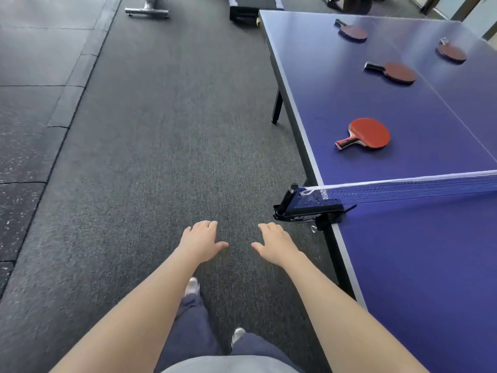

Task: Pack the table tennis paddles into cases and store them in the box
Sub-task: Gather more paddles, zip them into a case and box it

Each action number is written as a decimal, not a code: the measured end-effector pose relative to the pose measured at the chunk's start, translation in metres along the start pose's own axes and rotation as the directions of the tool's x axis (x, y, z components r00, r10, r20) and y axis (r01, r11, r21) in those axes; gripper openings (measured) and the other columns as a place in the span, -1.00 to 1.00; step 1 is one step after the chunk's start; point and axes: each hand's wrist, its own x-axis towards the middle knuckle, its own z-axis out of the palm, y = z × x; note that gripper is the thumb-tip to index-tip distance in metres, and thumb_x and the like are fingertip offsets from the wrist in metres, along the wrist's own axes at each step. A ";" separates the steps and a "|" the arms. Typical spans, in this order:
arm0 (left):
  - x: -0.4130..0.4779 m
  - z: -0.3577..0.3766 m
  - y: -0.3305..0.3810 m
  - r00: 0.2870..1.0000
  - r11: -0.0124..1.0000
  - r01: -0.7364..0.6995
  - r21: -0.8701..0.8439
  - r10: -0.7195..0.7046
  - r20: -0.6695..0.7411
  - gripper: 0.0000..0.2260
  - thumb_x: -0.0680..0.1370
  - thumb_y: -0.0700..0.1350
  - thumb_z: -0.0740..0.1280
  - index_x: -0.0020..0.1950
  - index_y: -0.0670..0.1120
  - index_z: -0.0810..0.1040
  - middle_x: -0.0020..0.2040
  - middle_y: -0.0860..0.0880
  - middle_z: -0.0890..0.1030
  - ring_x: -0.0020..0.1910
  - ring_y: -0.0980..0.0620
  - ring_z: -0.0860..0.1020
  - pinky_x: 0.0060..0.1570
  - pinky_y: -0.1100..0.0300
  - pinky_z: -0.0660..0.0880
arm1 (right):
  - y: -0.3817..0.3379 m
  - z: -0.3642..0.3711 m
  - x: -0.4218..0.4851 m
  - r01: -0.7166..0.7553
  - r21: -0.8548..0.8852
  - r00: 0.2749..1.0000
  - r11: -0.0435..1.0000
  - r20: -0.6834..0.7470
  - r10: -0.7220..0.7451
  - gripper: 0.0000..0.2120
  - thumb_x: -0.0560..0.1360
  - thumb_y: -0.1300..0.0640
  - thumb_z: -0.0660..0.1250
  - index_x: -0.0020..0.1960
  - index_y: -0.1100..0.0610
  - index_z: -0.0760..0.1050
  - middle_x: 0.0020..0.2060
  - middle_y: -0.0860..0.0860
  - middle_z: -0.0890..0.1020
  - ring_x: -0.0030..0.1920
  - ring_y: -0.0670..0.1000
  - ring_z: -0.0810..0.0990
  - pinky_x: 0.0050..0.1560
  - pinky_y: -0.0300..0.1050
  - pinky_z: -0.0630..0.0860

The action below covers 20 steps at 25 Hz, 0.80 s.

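Bare grey carpeted floor gives open passage from the right hand toward 12 o'clock. At 2 o'clock, just beside that hand, a black net-post clamp juts past the edge of the blue table tennis table. The white-taped blue net bars the tabletop toward 3 o'clock. Beyond it, a red paddle and three darker paddles lie well apart with bare surface between them. Far off at 12 o'clock stands a grey metal wheeled base.
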 end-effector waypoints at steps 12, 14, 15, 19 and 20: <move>0.208 -0.141 -0.075 0.968 0.961 -0.248 0.123 0.242 0.060 -0.38 0.57 0.22 0.19 0.50 -0.12 0.20 0.47 -0.08 0.32 0.45 -0.09 0.28 0.39 -0.02 0.25 | -0.065 -0.098 0.181 -0.224 0.183 0.972 0.957 -0.030 0.233 -0.42 0.59 -0.07 0.18 0.50 0.17 0.14 0.42 0.14 0.30 0.43 0.14 0.25 0.39 0.06 0.26; 0.237 -0.159 -0.073 0.959 0.951 -0.282 0.124 0.274 0.075 -0.36 0.57 0.23 0.19 0.52 -0.12 0.18 0.48 -0.08 0.30 0.46 -0.09 0.26 0.40 -0.03 0.24 | -0.063 -0.112 0.202 -0.266 0.226 0.959 0.937 -0.040 0.281 -0.42 0.59 -0.07 0.18 0.50 0.16 0.13 0.43 0.14 0.30 0.43 0.14 0.25 0.39 0.06 0.25; 0.250 -0.167 -0.071 0.953 0.945 -0.301 0.131 0.293 0.079 -0.36 0.57 0.23 0.19 0.52 -0.11 0.17 0.49 -0.08 0.29 0.46 -0.09 0.25 0.41 -0.03 0.23 | -0.060 -0.118 0.211 -0.281 0.238 0.953 0.930 -0.041 0.299 -0.42 0.59 -0.07 0.18 0.51 0.16 0.13 0.44 0.13 0.29 0.44 0.14 0.24 0.39 0.06 0.25; 0.306 -0.196 -0.049 0.929 0.915 -0.369 0.160 0.360 0.086 -0.39 0.57 0.22 0.21 0.48 -0.12 0.22 0.46 -0.07 0.33 0.44 -0.09 0.28 0.39 -0.02 0.26 | -0.040 -0.140 0.250 -0.324 0.294 0.937 0.899 -0.033 0.349 -0.42 0.59 -0.07 0.18 0.50 0.16 0.14 0.43 0.13 0.30 0.43 0.14 0.25 0.38 0.07 0.26; 0.319 -0.203 -0.042 0.924 0.908 -0.383 0.169 0.374 0.082 -0.39 0.57 0.21 0.21 0.49 -0.12 0.22 0.46 -0.07 0.32 0.45 -0.08 0.28 0.39 -0.02 0.26 | -0.033 -0.145 0.260 -0.329 0.301 0.934 0.895 -0.036 0.355 -0.42 0.59 -0.07 0.18 0.50 0.16 0.14 0.43 0.13 0.30 0.43 0.14 0.25 0.38 0.07 0.26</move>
